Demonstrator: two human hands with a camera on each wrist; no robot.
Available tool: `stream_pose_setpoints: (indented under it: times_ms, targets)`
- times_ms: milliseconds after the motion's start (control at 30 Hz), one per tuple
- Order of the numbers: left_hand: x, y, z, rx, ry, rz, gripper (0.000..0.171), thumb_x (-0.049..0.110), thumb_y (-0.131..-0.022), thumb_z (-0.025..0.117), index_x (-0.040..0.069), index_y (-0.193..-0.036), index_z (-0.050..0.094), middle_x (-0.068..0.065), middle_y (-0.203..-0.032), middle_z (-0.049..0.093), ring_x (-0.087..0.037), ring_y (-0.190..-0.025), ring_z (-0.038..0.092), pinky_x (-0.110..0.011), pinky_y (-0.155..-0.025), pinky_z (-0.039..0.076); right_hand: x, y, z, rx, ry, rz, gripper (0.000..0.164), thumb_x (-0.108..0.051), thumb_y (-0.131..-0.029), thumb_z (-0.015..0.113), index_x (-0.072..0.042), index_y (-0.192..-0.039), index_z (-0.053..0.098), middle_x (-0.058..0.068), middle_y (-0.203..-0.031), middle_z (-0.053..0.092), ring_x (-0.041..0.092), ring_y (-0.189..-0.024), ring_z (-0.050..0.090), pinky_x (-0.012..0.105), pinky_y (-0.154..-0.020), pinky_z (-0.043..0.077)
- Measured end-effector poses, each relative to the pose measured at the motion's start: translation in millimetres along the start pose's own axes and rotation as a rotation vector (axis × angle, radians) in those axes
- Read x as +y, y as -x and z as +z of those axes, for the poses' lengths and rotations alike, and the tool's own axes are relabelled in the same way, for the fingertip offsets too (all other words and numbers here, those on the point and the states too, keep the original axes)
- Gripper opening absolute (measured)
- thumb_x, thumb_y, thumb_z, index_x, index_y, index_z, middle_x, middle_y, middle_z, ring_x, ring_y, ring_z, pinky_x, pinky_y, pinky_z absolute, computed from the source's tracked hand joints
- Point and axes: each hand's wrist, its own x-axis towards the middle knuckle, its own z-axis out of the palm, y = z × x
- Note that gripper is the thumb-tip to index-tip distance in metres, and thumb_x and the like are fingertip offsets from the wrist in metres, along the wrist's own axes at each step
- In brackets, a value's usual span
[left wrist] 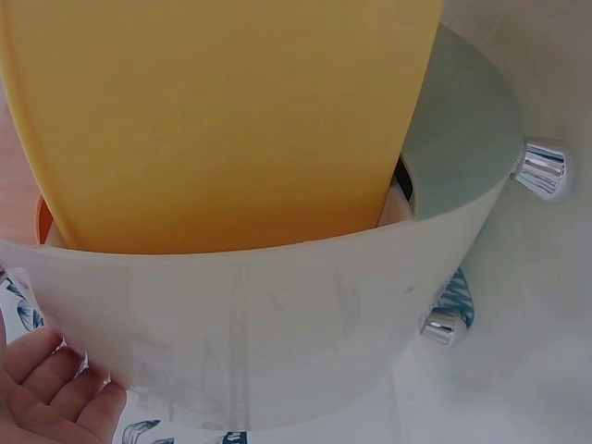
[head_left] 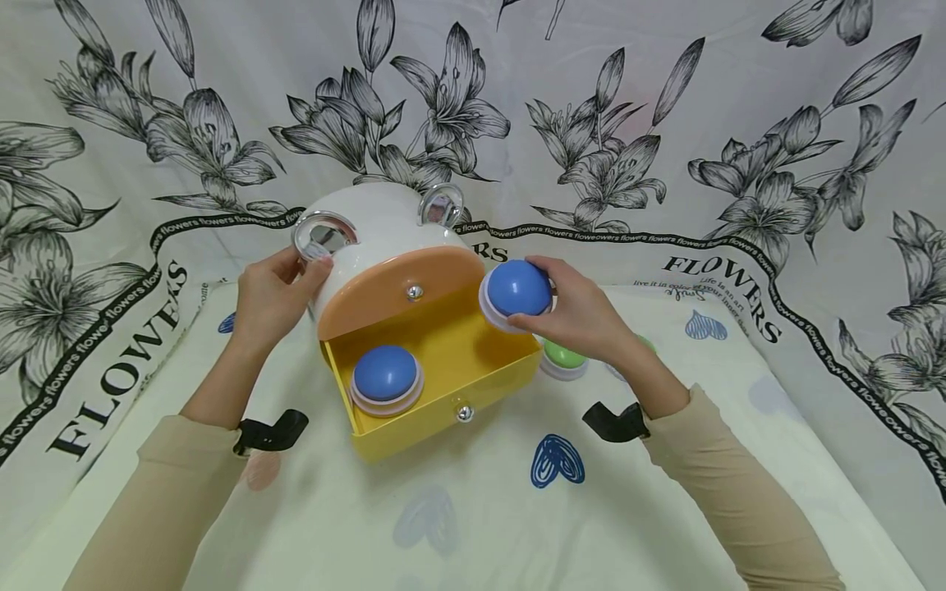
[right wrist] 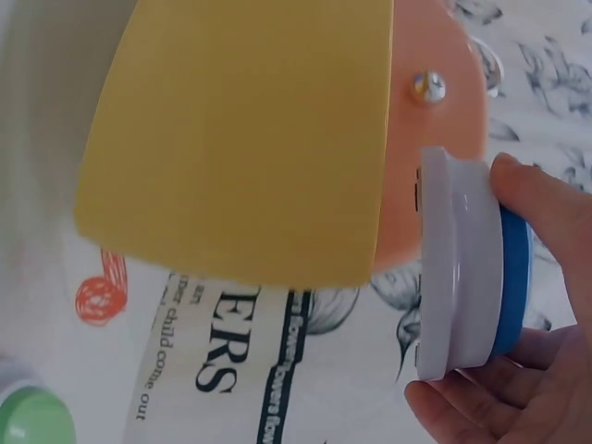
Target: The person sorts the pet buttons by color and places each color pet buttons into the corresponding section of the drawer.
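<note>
A rounded white box (head_left: 369, 209) with an orange front (head_left: 402, 287) has its yellow drawer (head_left: 443, 410) pulled out. At its left side my left hand (head_left: 269, 300) grips the box by a silver ring (head_left: 325, 234); in the left wrist view the fingers (left wrist: 69, 379) lie against the white shell. Over the drawer's right back corner, my right hand (head_left: 572, 308) holds a blue push button (head_left: 520, 287) by its edge. Its white base (right wrist: 453, 268) faces the drawer in the right wrist view. Another blue push button (head_left: 386, 373) lies inside the drawer at the left.
A green push button (head_left: 565, 355) stands on the cloth right of the drawer. Behind it another green one (head_left: 648, 345) is mostly hidden by my right wrist. A flower-printed cloth (head_left: 591, 164) rises behind the box. Silver feet (left wrist: 544, 168) stick out from the box's underside.
</note>
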Motion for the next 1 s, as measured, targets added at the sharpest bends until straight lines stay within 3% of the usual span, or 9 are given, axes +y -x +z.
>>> stream_pose_setpoints:
  times_ms: [300,1000]
  targets:
    - [-0.2,-0.1,0.3,0.004,-0.001,0.011,0.062,0.053,-0.086,0.053,0.01,-0.131,0.053,-0.012,-0.13,0.054,-0.028,-0.126,0.043,-0.046,-0.099,0.041,-18.7,-9.0,14.4,-0.107,0.009,-0.025,0.082,-0.035,-0.073,0.077,-0.006,-0.138,0.036,0.01,-0.133,0.046,0.027,-0.115,0.051,0.042,-0.095,0.047]
    - [0.2,-0.4,-0.2,0.003,-0.001,-0.006,0.062,0.054,-0.086,0.053,0.012,-0.131,0.052,-0.01,-0.13,0.055,-0.027,-0.127,0.043,-0.045,-0.097,0.043,-31.4,-22.1,47.4,-0.299,0.089,-0.059,0.077,-0.036,-0.073,0.076,-0.007,-0.134,0.039,0.005,-0.126,0.051,0.021,-0.11,0.053,0.036,-0.094,0.048]
